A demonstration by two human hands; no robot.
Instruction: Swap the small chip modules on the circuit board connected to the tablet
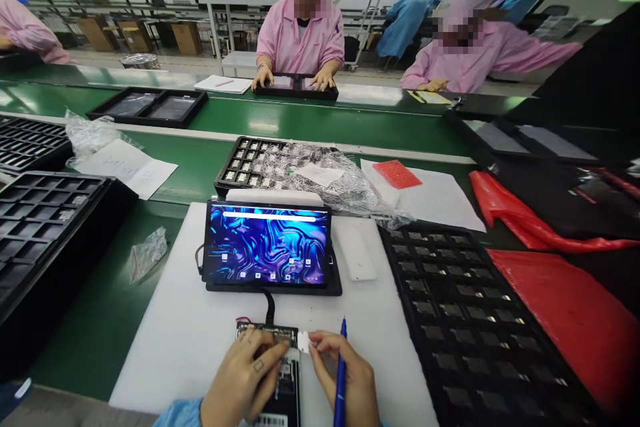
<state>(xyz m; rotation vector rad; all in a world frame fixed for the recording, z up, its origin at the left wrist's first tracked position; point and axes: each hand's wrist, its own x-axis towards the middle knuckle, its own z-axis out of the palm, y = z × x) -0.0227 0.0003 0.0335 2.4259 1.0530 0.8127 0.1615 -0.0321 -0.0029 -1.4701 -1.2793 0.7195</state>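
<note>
An opened tablet body (285,380) with an exposed circuit board lies on the white foam mat at the bottom middle. My left hand (247,370) rests over the board, fingertips drawn together at its upper right; what they pinch, if anything, is hidden. Thumb and forefinger of my right hand (350,373) grip a small white piece (303,341) at the board's right edge. A blue pen (341,370) is also tucked between that hand's fingers, tip pointing away. From the board a black flat cable (271,308) runs up to a lit tablet screen (267,243) with blue wallpaper, propped up behind.
Right of the white foam mat (165,340) lies a black tray of small parts (467,307). Another parts tray (245,163), partly under plastic wrap, stands behind the screen. Black trays (45,233) are stacked at left. Across the green bench, a co-worker (300,40) handles a tray.
</note>
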